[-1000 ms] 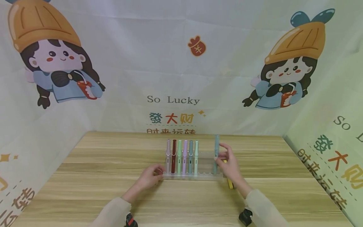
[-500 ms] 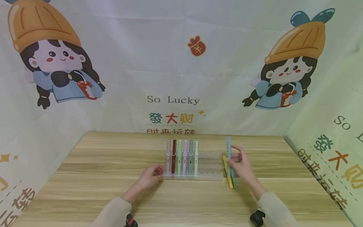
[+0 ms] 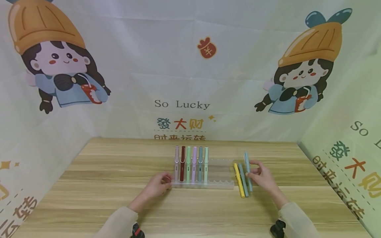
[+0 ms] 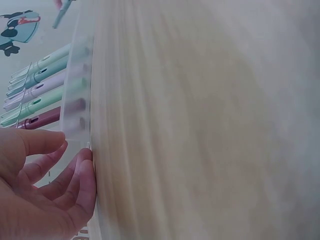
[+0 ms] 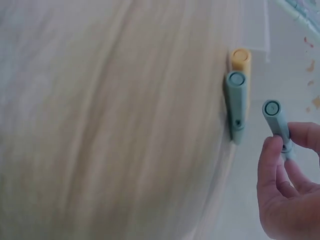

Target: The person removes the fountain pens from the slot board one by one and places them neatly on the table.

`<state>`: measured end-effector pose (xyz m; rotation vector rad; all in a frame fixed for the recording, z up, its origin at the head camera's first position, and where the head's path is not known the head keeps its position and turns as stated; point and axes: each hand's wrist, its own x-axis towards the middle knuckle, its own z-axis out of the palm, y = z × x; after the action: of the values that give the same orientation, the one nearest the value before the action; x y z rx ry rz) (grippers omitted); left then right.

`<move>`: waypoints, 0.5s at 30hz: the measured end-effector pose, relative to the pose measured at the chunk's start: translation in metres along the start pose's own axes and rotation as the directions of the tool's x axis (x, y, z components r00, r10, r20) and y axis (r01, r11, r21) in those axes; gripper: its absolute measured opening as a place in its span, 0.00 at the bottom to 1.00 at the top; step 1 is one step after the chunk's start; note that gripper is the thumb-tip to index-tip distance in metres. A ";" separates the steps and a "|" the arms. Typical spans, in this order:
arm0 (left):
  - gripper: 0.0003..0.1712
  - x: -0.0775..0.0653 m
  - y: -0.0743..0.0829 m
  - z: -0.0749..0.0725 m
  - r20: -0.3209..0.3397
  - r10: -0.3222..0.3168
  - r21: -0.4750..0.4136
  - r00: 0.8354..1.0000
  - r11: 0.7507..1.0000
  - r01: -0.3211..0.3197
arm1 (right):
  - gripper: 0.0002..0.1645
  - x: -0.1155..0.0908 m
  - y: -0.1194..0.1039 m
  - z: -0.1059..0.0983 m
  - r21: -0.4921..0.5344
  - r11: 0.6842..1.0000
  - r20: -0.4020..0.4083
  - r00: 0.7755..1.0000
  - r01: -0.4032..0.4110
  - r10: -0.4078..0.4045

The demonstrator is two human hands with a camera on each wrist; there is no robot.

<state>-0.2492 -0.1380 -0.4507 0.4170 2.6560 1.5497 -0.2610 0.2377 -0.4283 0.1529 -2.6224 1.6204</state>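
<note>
Fingers (image 5: 268, 167) of right hand (image 3: 262, 176) tight on light-blue pen (image 3: 246, 163), those of left hand (image 3: 157, 183) apart at clear rack (image 3: 220, 185)

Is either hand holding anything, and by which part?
Right hand: a light blue pen, pinched around its middle. Left hand: at the left end of the clear rack; whether it grips cannot be told.

The back cloth (image 3: 134, 49) reads "So Lucky" above "發大财", with "时来运转" beneath, its lower part cut off by the table edge (image 3: 131, 140). The right cloth (image 3: 333, 125) repeats these lines, "Lucky" cropped after "L". The left cloth (image 3: 32, 142) shows "运转", the first character cropped. A red pouch print (image 3: 206, 48) bears a yen-like sign.
</note>
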 end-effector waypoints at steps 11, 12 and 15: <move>0.08 0.000 0.002 0.000 -0.007 -0.009 0.000 1.000 1.000 0.009 | 0.28 -0.002 0.007 -0.004 -0.065 0.996 0.088 0.994 -0.064 0.069; 0.08 0.000 0.002 0.000 -0.008 -0.013 0.000 1.000 1.000 0.013 | 0.27 -0.002 0.007 -0.004 -0.073 0.995 0.096 0.992 -0.070 0.077; 0.08 0.000 0.001 0.001 -0.009 -0.018 -0.003 1.000 1.000 0.018 | 0.27 -0.001 0.010 -0.003 -0.090 0.993 0.104 0.990 -0.082 0.091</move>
<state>-0.2489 -0.1367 -0.4500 0.3856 2.6561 1.5540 -0.2608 0.2447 -0.4356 0.1280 -2.8115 1.5636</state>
